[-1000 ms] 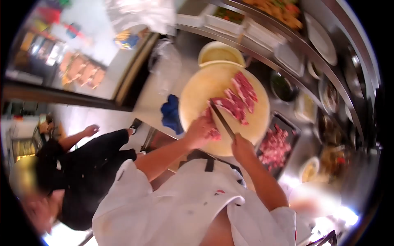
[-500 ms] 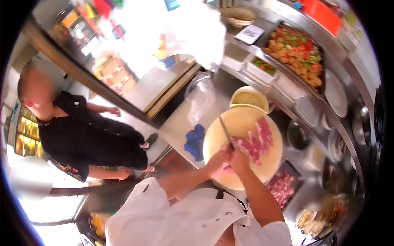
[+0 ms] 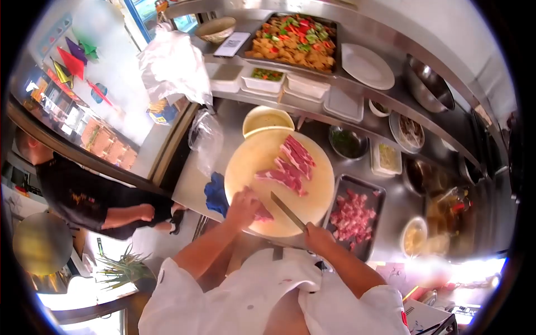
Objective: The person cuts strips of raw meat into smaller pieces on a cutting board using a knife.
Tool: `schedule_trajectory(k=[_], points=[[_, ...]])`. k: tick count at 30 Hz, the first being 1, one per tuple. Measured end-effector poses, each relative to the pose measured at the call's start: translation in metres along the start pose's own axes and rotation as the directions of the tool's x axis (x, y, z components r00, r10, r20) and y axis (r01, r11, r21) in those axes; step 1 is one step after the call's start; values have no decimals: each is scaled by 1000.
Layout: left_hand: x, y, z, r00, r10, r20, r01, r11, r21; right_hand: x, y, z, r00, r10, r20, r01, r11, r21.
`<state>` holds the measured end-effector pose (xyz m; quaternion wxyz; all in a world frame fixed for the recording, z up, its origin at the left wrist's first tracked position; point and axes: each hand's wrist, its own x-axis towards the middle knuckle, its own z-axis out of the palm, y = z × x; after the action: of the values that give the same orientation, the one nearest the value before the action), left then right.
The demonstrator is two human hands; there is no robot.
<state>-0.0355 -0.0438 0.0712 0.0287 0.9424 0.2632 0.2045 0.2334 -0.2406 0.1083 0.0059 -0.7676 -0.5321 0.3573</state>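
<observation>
My right hand (image 3: 319, 239) grips the handle of a knife (image 3: 288, 211), its blade pointing up and left over the round cutting board (image 3: 318, 192). On the board's lower left, my left hand (image 3: 243, 207) has its fingers closed on a piece of raw meat (image 3: 263, 213), partly hidden under them. Strips of raw red meat (image 3: 287, 174) lie farther up the board, apart from both hands. To the right of the board, a metal tray (image 3: 381, 215) holds chopped raw meat (image 3: 353, 218).
A blue cloth (image 3: 215, 194) lies left of the board, and a pale round tub (image 3: 268, 118) stands behind it. Shelves above carry a tray of cooked food (image 3: 293, 42), a white oval plate (image 3: 367, 66) and a metal bowl (image 3: 429, 84). A person in black (image 3: 95, 195) stands at left.
My hands have moved apart: the left stays low on the board with the meat, while the right has drawn the knife toward the lower right. The view has turned.
</observation>
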Motion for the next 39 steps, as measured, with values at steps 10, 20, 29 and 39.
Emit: schedule_trajectory(k=[10,20,29,39], points=[[17,-57,5,540,-669,511,689,2,-725,-65,106,12,994,-85,-70,100,965,244],[97,-96,-53,739,-443,507,492,-159,-856,-77,86,9,980,7,-197,56,948,314],[141,-75,-44,640,94,763,450,758,-471,-22,14,19,972,71,-226,-3,957,290],[13,-36,14,995,-93,47,104,917,-385,24,-19,-17,964,59,-259,-34,994,100]])
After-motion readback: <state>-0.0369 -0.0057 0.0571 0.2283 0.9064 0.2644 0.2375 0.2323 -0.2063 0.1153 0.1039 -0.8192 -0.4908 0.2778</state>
